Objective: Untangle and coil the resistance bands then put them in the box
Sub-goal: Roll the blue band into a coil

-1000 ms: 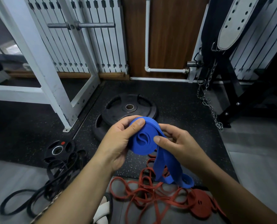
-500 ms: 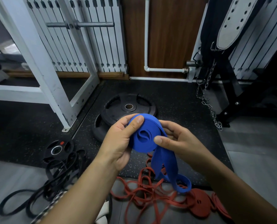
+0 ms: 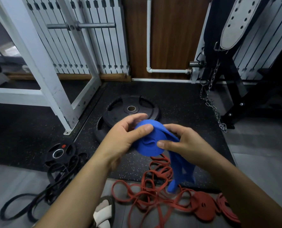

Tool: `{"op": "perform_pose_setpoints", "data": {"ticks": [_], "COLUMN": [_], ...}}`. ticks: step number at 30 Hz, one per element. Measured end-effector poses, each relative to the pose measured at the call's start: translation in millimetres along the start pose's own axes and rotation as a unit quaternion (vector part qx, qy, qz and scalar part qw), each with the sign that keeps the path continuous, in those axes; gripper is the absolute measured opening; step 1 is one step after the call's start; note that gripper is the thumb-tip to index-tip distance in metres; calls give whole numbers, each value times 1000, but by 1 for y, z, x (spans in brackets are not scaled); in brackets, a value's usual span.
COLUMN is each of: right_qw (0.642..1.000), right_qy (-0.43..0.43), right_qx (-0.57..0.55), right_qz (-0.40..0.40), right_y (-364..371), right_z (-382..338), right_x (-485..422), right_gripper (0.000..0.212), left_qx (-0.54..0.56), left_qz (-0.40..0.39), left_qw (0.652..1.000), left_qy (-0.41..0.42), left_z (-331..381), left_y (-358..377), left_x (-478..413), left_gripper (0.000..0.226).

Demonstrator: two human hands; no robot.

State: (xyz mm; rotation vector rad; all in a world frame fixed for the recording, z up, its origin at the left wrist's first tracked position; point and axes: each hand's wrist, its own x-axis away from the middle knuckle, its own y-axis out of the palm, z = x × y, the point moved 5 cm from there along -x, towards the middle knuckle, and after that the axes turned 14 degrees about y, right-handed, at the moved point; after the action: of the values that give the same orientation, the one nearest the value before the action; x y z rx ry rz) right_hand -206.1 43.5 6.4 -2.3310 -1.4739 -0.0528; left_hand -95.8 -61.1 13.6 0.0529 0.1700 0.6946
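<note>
Left hand (image 3: 120, 139) has regripped blue band (image 3: 146, 148), thumb pinching coil | right hand (image 3: 184, 143) pinches coil and strap | tail above red bands (image 3: 153, 196)

A black speckled rubber mat (image 3: 178, 102) is seen beside grey flooring (image 3: 260, 145). A white rack frame (image 3: 43, 66) is set at the left; a brown wood panel (image 3: 169, 38) is crossed by a white pipe (image 3: 148, 38).
</note>
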Motion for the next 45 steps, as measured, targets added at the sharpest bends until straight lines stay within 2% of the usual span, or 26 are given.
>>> {"op": "perform_pose_setpoints", "data": {"ticks": [3, 8, 12, 16, 18, 21, 23, 26, 31, 34, 37, 39, 42, 45], "right_qw": [1000, 986, 986, 980, 981, 983, 986, 988, 992, 999, 973, 961, 973, 998], "right_qy": [-7, 13, 15, 18, 22, 22, 17, 10, 40, 10, -57, -65, -58, -36], "right_qx": [-11, -165, -168, -198, -195, -184, -164, -150, -91, 32, 194, 226, 177, 56], "right_qz": [-20, -24, 13, 22, 13, -8, -25, -32, -77, -15, 111, 147, 137, 22], "right_y": [6, 2, 12, 16, 12, 11, 16, 20, 9, -1, -6, -8, -11, -3], "right_z": [-1, -1, 0, -1, -2, -2, -1, 0, 6, 8, 5, 5, 3, -1], "right_x": [1, 0, 0, -1, -1, -1, 0, 0, -3, -4, -2, -1, -1, -1], "right_gripper": [29, 36, 36, 29, 28, 25, 24, 25, 60, 52, 35, 29, 30, 45], "left_qx": [-38, 108, 216, 264, 227, 82, 3, -26, -37, -72, -101, -115, -122, -99], "left_qz": [-9, 77, 134, 140, 119, 69, 47, 54, 74, 71, 57, 49, 38, 19], "left_qw": [999, 991, 967, 954, 967, 994, 999, 997, 994, 991, 988, 986, 985, 989], "left_qy": [22, 21, 17, -1, -15, -1, 28, 47, 73, 88, 99, 109, 119, 112], "left_z": [0, -1, -5, -12, -10, 0, 4, 4, 13, 15, 15, 16, 18, 21], "left_y": [2, 5, 6, 15, 11, 2, 0, 0, -9, -10, -6, -4, -2, -3], "left_x": [0, -1, -3, -1, -1, -3, -3, -1, 0, 0, -1, -1, 1, 1], "left_gripper": [25, 27, 30, 33, 32, 31, 32, 28, 28, 21, 18, 19, 23, 33]}}
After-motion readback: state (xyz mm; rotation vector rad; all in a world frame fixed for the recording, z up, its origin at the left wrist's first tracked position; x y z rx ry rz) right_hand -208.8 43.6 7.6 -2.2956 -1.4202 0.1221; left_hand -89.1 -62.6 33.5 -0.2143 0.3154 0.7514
